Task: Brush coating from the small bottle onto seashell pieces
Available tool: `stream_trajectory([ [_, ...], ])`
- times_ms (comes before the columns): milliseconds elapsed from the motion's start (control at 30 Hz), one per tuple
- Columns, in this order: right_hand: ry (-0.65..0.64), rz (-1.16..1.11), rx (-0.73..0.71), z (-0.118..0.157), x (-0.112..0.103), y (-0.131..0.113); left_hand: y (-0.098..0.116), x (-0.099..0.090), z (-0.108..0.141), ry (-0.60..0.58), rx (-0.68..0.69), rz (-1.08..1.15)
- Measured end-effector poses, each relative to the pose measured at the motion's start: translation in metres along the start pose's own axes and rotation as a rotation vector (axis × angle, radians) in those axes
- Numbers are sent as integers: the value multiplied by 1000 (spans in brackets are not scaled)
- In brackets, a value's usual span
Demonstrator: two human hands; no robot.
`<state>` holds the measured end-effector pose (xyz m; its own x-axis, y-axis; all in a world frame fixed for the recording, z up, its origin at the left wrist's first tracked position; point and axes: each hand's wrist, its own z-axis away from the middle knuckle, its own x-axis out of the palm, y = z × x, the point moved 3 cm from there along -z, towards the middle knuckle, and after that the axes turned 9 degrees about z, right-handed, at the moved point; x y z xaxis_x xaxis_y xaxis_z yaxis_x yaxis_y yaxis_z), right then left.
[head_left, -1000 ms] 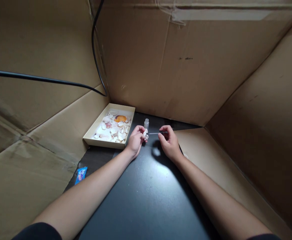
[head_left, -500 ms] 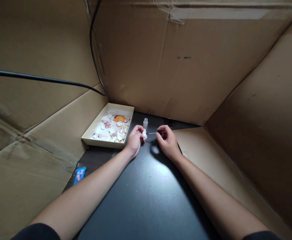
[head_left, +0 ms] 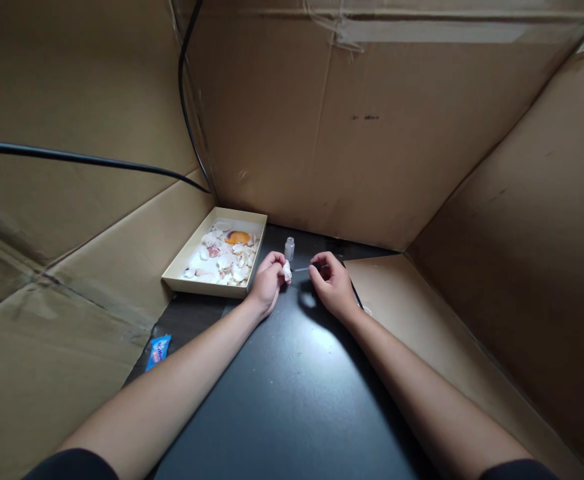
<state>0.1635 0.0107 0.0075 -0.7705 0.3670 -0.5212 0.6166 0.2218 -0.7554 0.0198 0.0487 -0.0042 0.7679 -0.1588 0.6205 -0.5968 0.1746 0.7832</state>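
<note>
Pinched in my left hand [head_left: 267, 285] is a small white seashell [head_left: 287, 271], held over the dark tabletop. My right hand [head_left: 333, 283] grips a thin translucent stick [head_left: 301, 269] between thumb and index finger. The stick points left, its tip close to the shell; whether the two touch, I cannot tell. Just behind the shell stands a small clear glass bottle [head_left: 289, 249], upright and without a cap in view. To the left of my left hand sits a cream box tray [head_left: 207, 288] of white shells [head_left: 226, 261] and one orange shell [head_left: 238, 237].
Cardboard walls [head_left: 372, 133] enclose the dark table [head_left: 282, 400] at the back and sides. A blue wrapped packet [head_left: 159, 352] lies at the left edge beside my left forearm. Black cables [head_left: 87, 160] cross the upper left. A flat cardboard sheet [head_left: 397, 293] lies on the right.
Both hands keep their hold on the shell and the stick. The stick's right end has dipped slightly, and the whole view has shifted a little.
</note>
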Motion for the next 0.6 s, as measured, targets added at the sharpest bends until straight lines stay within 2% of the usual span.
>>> stream_trajectory([
  [167,54,-48,32,-2,-1,6,-4,-1,0,-3,45,-58],
  [333,40,-124,78,-4,-1,9,-5,3,3,27,55,-421],
  [400,46,-134,73,-4,-2,8,7,7,10,-16,-17,-601],
  [467,56,-128,69,-4,-3,8,27,11,23,-171,-88,-865],
  [533,57,-128,76,-4,-3,8,53,7,43,-254,-118,-1075],
  [600,49,-132,86,-4,-3,10,75,-1,68,-395,-136,-1156],
])
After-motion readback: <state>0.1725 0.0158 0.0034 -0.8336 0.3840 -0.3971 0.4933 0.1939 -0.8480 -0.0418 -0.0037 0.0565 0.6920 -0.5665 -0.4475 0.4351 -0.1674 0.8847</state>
